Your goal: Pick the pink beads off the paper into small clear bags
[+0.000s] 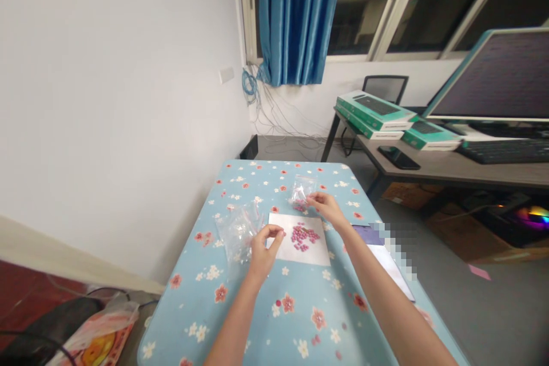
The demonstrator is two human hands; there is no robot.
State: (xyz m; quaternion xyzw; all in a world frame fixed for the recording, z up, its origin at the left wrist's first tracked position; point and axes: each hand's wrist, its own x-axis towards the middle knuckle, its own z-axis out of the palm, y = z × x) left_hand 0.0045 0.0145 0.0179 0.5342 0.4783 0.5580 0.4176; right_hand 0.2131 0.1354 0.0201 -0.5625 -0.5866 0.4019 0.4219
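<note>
Head | left hand (265,247) pinched, maybe on 1 of pink beads (305,235) | right hand (326,206) grips clear bag (301,188)

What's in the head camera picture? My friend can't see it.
A right hand holds a small clear bag near pink beads on white paper. The left hand, pinched shut, is beside them on a flowery blue table.

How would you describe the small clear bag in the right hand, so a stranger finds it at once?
On the table with the blue flowered cloth lies a white sheet bearing pink beads. Just past the sheet's far edge, the right hand pinches the small clear bag. Unlike the pile of clear bags left of the sheet, it is single, with pink showing at its bottom.
</note>
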